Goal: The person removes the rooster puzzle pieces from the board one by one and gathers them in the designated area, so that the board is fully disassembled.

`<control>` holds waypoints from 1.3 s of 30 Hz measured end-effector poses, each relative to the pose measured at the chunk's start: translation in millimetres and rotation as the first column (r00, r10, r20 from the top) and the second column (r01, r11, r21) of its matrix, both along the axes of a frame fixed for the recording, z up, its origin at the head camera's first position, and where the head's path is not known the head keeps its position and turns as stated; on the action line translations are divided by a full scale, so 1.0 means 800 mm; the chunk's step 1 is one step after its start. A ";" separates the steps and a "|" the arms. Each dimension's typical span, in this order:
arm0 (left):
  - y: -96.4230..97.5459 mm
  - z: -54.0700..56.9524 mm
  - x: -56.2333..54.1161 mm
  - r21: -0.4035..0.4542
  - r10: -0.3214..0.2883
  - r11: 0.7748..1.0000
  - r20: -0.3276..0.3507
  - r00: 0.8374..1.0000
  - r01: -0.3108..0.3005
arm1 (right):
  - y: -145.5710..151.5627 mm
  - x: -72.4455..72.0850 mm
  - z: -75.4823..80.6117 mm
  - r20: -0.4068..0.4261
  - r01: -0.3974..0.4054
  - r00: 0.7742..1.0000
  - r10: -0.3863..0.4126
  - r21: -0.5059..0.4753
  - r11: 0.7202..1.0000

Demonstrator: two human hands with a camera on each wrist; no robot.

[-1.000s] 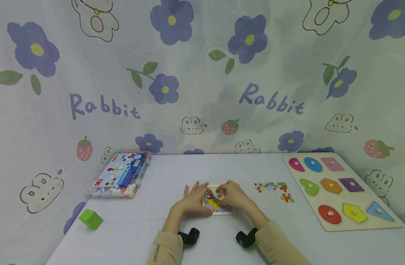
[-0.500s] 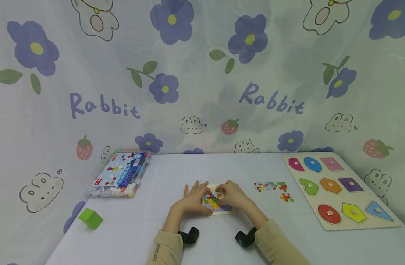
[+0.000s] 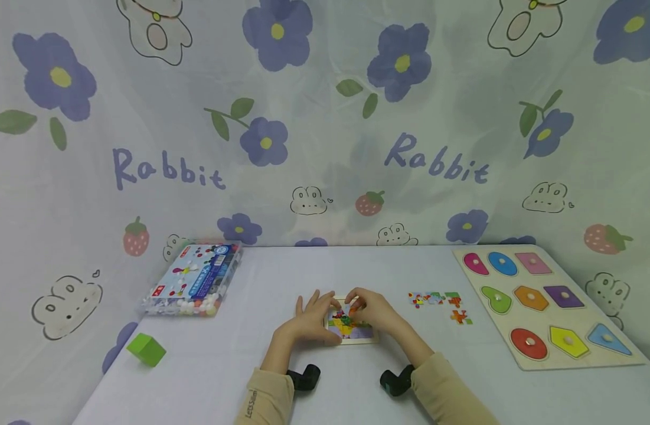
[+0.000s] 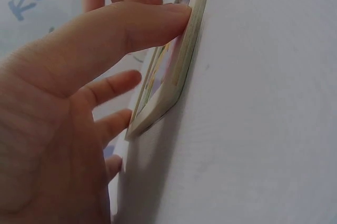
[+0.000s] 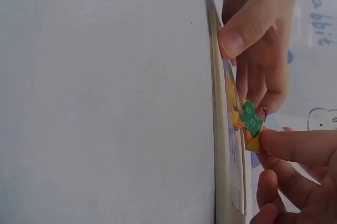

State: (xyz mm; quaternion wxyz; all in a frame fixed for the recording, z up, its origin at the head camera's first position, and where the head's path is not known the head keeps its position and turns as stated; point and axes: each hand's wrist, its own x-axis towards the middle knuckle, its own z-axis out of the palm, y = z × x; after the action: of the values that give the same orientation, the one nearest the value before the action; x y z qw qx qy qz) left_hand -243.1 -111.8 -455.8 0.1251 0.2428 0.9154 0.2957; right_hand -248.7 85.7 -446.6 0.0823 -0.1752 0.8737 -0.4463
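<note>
A small jigsaw puzzle in a pale wooden frame [image 3: 359, 341] lies on the table in front of me. My left hand [image 3: 303, 326] grips the frame's left side, with the thumb [image 4: 150, 21] on the near rim and the other fingers spread at the left and far edges. Between thumb and fingertips my right hand [image 3: 376, 311] pinches a green and yellow puzzle piece [image 5: 252, 119]. That piece stands tilted above the picture, its lower edge at the board. The right hand hides the frame's far right corner.
Loose puzzle pieces [image 3: 454, 299] lie right of the frame. Farther right is a wooden shape board [image 3: 496, 321] with knobbed shapes. A clear box of beads [image 3: 192, 280] stands at the back left, a green cube [image 3: 146, 350] nearer. Black wrist devices [image 3: 396, 382] sit at both sleeves.
The right fingers have lifted slightly, and the green and yellow piece has tilted up in them, showing more of the picture. The left hand has stayed on the frame.
</note>
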 end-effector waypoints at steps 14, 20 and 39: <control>0.001 0.000 -0.002 -0.093 -0.028 0.995 -0.008 1.000 0.027 | 0.024 -0.005 0.009 0.111 0.185 0.980 -0.166 -0.188 0.965; 0.001 -0.004 -0.003 -0.102 -0.026 0.994 -0.020 0.999 0.023 | 0.034 -0.003 0.013 0.112 0.199 0.977 -0.180 -0.197 0.960; 0.001 0.000 0.000 -0.089 -0.030 0.996 -0.016 0.999 0.028 | 0.088 -0.001 0.015 0.111 0.318 0.946 -0.304 -0.144 0.937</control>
State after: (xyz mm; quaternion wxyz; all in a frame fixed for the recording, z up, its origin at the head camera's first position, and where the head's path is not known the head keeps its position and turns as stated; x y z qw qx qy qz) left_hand -242.9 -111.2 -455.7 0.1320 0.2530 0.9250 0.2509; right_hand -249.3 155.9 -434.7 0.0342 -0.0214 0.8474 -0.5294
